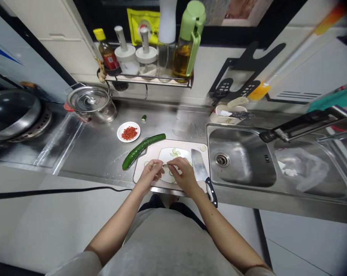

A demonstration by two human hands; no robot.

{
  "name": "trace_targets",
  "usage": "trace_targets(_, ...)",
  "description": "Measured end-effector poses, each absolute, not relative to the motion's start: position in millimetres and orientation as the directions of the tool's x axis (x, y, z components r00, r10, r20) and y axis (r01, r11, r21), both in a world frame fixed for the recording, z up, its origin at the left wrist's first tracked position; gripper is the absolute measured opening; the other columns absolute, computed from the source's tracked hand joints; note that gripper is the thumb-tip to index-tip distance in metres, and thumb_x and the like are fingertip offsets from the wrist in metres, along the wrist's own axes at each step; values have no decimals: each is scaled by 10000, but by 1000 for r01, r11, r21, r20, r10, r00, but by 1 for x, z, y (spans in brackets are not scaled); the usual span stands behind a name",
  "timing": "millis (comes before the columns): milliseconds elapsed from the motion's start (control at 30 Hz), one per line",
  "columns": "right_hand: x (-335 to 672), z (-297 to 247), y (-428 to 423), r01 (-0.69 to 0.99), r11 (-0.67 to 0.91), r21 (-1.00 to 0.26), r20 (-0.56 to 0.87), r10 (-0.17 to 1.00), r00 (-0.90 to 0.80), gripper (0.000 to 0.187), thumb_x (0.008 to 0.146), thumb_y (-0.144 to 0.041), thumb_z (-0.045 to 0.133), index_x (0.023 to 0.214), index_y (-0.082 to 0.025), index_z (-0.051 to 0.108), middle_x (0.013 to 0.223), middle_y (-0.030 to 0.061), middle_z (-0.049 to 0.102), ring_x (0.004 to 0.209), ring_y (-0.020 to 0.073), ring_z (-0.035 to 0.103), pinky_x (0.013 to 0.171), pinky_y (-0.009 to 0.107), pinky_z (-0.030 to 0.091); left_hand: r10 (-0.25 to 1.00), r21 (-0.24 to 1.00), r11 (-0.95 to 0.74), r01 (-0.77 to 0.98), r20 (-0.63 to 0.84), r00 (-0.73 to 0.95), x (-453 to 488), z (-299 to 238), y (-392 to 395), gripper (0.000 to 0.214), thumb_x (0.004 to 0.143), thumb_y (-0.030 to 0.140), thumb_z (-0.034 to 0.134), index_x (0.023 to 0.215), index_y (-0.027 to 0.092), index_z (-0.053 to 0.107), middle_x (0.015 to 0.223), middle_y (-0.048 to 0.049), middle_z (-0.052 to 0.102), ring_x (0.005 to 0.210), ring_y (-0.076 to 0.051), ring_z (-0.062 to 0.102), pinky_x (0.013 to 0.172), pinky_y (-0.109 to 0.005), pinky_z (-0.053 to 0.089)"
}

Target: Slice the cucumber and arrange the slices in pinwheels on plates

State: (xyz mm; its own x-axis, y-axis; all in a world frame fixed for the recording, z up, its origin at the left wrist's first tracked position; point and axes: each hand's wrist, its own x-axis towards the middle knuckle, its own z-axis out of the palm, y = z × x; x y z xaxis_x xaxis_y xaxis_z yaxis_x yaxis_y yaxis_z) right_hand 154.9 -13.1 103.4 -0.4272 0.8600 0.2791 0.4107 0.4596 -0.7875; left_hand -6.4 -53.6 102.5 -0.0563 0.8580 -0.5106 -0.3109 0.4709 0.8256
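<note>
My left hand (151, 174) and my right hand (182, 173) meet over a white plate (167, 154) that lies on a pale cutting board (153, 151). Both hands have fingers pinched together around a thin cucumber slice at the plate's near side. Several more slices (175, 152) lie on the plate's far part. A whole cucumber (142, 150) rests across the board's left corner. A cleaver (199, 165) with a black handle lies on the board to the right of my right hand.
A small dish of red bits (129, 132) and a cucumber end (144, 118) sit behind the board. A lidded steel pot (90, 102) and a wok (11, 113) stand at left. The sink (239, 161) is at right. A shelf of bottles (150, 78) hangs above.
</note>
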Motion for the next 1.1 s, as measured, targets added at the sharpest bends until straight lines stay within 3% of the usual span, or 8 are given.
trace_targets(100, 160, 104, -13, 377, 486, -789, 308, 843, -441, 156, 928, -273, 501, 971, -258, 651, 854, 28, 625, 831, 179, 551, 771, 346, 427, 748, 572, 626, -530, -631, 204, -6, 105, -52, 464, 726, 532, 673, 1030, 196, 575, 741, -5, 592, 576, -68, 515, 477, -160, 323)
trace_targets(200, 163, 103, -12, 381, 496, -780, 314, 837, -448, 149, 923, -275, 509, 971, -257, 649, 862, 31, 622, 835, 181, 550, 770, 354, 427, 740, 511, 620, -595, -633, 228, -4, 108, -49, 464, 666, 361, 774, 1058, 209, 578, 752, 10, 594, 595, -56, 536, 496, -148, 345)
trace_targets(400, 166, 103, -13, 371, 464, -804, 276, 845, -458, 123, 918, -277, 508, 900, -233, 621, 865, 33, 634, 828, 176, 544, 772, 346, 426, 834, 696, 494, -522, -549, 57, -1, 111, -45, 507, 599, 267, 817, 1054, 222, 600, 696, 60, 527, 609, -45, 521, 533, -155, 351)
trace_targets(633, 166, 101, -11, 359, 221, -907, 40, 893, -448, 146, 884, -307, 527, 801, -212, 601, 714, 2, 602, 694, 137, 533, 611, 258, 418, 933, 895, 319, -313, -354, -60, 2, 104, -42, 425, 617, 292, 791, 1002, 177, 653, 738, 35, 531, 663, -58, 482, 611, -185, 380)
trace_targets(800, 170, 94, -5, 373, 83, -924, -111, 876, -469, 174, 872, -335, 523, 822, -199, 621, 728, -8, 642, 648, 115, 545, 600, 241, 416, 951, 947, 280, -159, -296, -90, 3, 100, -42, 375, 638, 306, 761, 965, 180, 628, 715, 37, 510, 661, -70, 477, 605, -193, 370)
trace_targets(967, 174, 84, -1, 395, 36, -918, -167, 868, -468, 182, 846, -344, 537, 814, -189, 627, 738, 0, 649, 651, 117, 545, 607, 244, 420, 956, 961, 278, -7, -277, -92, 2, 83, -44, 335, 656, 300, 736, 933, 181, 591, 691, 47, 498, 609, -67, 479, 532, -183, 321)
trace_targets(1100, 179, 74, 0, 443, 16, -896, -212, 862, -460, 170, 823, -342, 561, 795, -185, 622, 706, -9, 632, 631, 113, 525, 599, 242, 405, 959, 951, 277, 139, -264, -108, 3, 66, -45, 266, 680, 295, 708, 895, 181, 599, 676, 40, 537, 616, -82, 516, 557, -194, 364)
